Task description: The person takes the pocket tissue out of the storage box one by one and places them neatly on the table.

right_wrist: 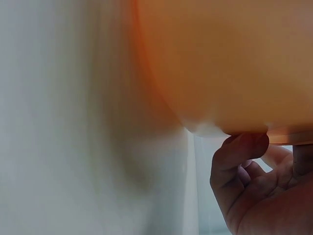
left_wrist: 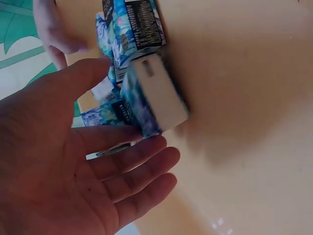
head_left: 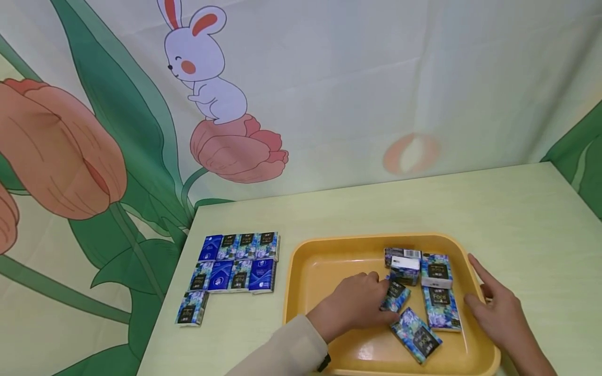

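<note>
My left hand (head_left: 355,303) reaches into the yellow tray (head_left: 310,244), around a blue floral tissue pack (head_left: 398,295). In the left wrist view this tissue pack (left_wrist: 159,95) stands tilted and blurred, its pale side showing. The index fingertip lies right at its lower corner, the other fingers extend below it, and the thumb is apart. Another floral pack (head_left: 416,335) lies askew beside the thumb. My right hand (head_left: 500,308) grips the tray's right rim, thumb at the edge and index finger extended along the outside; in the right wrist view, its curled fingers (right_wrist: 252,143) meet the tray's side.
Two floral packs (head_left: 440,308) line the tray's right side. Two more packs (head_left: 405,269) lie on their sides at the back. Left of the tray, several blue and floral packs (head_left: 241,274) form rows on the pale table (head_left: 367,206). A printed curtain (head_left: 329,78) hangs behind.
</note>
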{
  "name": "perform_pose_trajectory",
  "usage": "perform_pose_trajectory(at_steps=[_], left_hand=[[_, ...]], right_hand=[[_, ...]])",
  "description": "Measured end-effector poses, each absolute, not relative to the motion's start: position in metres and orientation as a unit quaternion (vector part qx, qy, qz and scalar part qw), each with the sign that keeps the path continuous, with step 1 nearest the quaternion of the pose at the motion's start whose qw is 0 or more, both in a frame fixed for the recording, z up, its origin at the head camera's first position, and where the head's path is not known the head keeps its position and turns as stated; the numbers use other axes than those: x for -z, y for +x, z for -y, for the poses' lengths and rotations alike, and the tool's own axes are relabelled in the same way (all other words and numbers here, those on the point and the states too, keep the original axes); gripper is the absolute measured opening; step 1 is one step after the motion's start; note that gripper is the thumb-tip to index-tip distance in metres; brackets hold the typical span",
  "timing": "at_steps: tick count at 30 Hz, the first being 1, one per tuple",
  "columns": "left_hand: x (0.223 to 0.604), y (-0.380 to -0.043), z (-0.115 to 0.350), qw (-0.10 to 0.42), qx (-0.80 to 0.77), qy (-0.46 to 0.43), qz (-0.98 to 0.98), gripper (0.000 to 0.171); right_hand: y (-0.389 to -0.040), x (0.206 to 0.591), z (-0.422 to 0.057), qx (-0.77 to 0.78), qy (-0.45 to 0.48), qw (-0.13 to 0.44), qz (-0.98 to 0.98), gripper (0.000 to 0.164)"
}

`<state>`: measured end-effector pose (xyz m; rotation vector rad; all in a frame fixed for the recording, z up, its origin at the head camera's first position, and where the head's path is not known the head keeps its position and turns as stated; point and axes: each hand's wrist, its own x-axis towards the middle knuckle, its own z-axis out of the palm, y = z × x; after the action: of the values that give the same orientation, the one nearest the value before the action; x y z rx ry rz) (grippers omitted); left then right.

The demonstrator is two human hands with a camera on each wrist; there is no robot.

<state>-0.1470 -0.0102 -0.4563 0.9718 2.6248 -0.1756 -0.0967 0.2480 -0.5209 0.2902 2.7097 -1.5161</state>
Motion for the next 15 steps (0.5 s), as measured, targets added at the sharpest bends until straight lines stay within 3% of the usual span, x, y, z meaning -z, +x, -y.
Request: perform_pose_trajectory(at_steps=[7, 15], left_hand=[[0.461, -0.152, 0.009, 0.151, 0.056, 0.337, -0.928, 0.052], [0.447, -0.150, 0.027, 0.143, 0.020, 0.325, -0.935, 0.053]], right_hand=[[-0.097, 0.522, -0.249, 0.480, 0.082, 0.000, -0.873, 0.075], [-0.097, 0.522, -0.247, 0.478, 0.094, 0.005, -0.873, 0.076]])
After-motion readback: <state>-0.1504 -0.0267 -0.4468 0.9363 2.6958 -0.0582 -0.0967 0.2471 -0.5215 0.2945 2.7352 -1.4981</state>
